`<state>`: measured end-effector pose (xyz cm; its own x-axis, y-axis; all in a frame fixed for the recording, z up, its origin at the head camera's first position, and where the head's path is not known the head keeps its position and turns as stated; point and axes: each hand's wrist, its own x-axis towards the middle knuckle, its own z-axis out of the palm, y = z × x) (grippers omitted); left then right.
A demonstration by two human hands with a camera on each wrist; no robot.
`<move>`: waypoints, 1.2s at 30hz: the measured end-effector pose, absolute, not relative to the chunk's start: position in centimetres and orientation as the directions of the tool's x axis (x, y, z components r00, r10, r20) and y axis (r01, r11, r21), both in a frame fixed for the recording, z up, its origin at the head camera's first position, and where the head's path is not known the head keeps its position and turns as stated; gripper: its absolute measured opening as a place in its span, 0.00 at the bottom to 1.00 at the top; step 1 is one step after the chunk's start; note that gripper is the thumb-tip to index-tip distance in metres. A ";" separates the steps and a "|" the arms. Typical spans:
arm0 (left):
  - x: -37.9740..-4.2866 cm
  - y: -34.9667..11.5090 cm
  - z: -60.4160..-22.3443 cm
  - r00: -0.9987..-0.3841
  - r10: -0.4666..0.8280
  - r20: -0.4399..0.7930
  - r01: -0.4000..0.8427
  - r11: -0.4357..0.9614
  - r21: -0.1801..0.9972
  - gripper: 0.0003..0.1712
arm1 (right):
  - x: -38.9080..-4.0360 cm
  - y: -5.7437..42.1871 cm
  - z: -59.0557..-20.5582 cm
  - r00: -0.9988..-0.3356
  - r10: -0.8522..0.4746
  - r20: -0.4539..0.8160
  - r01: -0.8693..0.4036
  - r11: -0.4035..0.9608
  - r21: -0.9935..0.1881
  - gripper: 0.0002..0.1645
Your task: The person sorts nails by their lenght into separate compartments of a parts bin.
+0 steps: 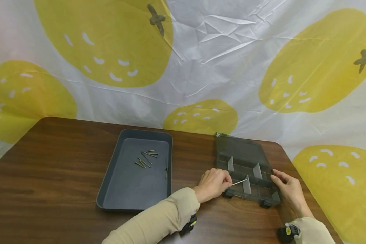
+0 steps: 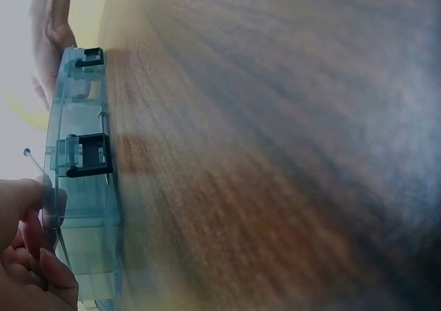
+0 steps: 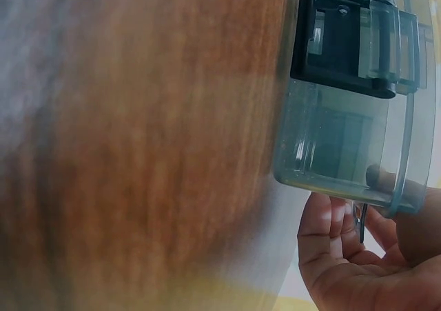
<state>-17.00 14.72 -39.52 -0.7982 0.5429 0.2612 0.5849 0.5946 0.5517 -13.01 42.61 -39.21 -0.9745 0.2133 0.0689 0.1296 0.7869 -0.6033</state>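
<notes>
My left hand (image 1: 212, 184) pinches a thin nail (image 1: 239, 182) between thumb and fingertips, over the front left compartments of a clear grey plastic organizer box (image 1: 238, 194). The nail's round head (image 2: 27, 152) shows past the fingers in the left wrist view. My right hand (image 1: 289, 190) grips the box at its right side, thumb at the rim and the other fingers curled against the outer wall. The box lies with its lid (image 1: 242, 149) open toward the back; light dividers (image 1: 247, 185) split the inside.
Left of the box stands a dark grey tray (image 1: 134, 200) with several brass-coloured nails (image 1: 146, 158) lying loose in it. Black latches (image 3: 337, 42) stick out from the box front. A patterned cloth (image 1: 195, 67) hangs behind the wooden table (image 1: 48, 176).
</notes>
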 end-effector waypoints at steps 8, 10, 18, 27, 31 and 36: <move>-17.0 14.7 -39.5 -0.803 0.538 0.257 0.580 0.602 0.549 0.03 | -13.1 42.6 -39.2 -0.975 0.213 0.065 0.131 0.784 -0.607 0.31; -17.0 14.7 -39.5 -0.804 0.536 0.258 0.578 0.603 0.550 0.03 | -13.1 42.6 -39.1 -0.975 0.214 0.059 0.136 0.786 -0.603 0.31; -17.0 14.6 -39.5 -0.805 0.534 0.258 0.574 0.591 0.567 0.03 | -13.4 42.7 -39.1 -0.973 0.227 0.033 0.162 0.784 -0.599 0.32; -17.1 14.1 -39.7 -0.773 0.577 0.264 0.595 0.514 0.617 0.03 | -13.0 42.8 -39.5 -0.970 0.241 0.040 0.170 0.782 -0.600 0.31; -17.0 13.6 -39.4 -0.776 0.582 0.244 0.567 0.473 0.674 0.02 | -13.1 42.8 -39.5 -0.968 0.240 0.068 0.153 0.787 -0.598 0.30; -17.0 12.7 -38.5 -0.776 0.593 0.216 0.532 0.432 0.728 0.02 | -13.3 42.8 -39.4 -0.972 0.232 0.042 0.163 0.792 -0.588 0.32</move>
